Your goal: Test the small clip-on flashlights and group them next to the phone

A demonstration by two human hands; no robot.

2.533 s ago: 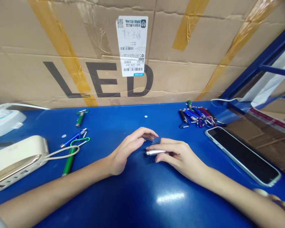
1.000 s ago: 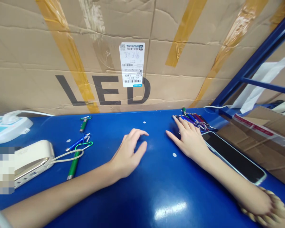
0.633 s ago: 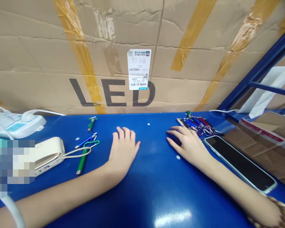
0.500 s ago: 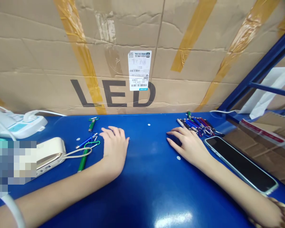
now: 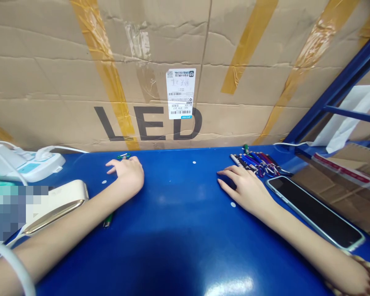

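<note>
On the left, my left hand [image 5: 128, 172] is over the small items, thumb and fingers apart; what lies beneath the palm is hidden. A green carabiner [image 5: 123, 156] shows just beyond its fingers. The end of a green stick [image 5: 108, 220] pokes out from under my left forearm. My right hand [image 5: 242, 185] rests on the blue table [image 5: 179, 238], fingers spread and holding nothing. Right beside its fingertips lies a row of small metal penlights [image 5: 255, 162] in silver, blue, black and red, with clips. A green one [image 5: 246, 149] sits behind them.
A phone [image 5: 316, 211] lies right of my right forearm. A white power bank [image 5: 57, 203] and a power strip [image 5: 45, 164] with cables are at the left. The large cardboard box [image 5: 160, 53] stands along the back edge. A blue metal frame [image 5: 336, 88] and torn cardboard [image 5: 333, 185] are at the right.
My left hand has moved left, over the small items it was beside, and its forearm now covers most of the green stick. My right hand has hardly moved.
</note>
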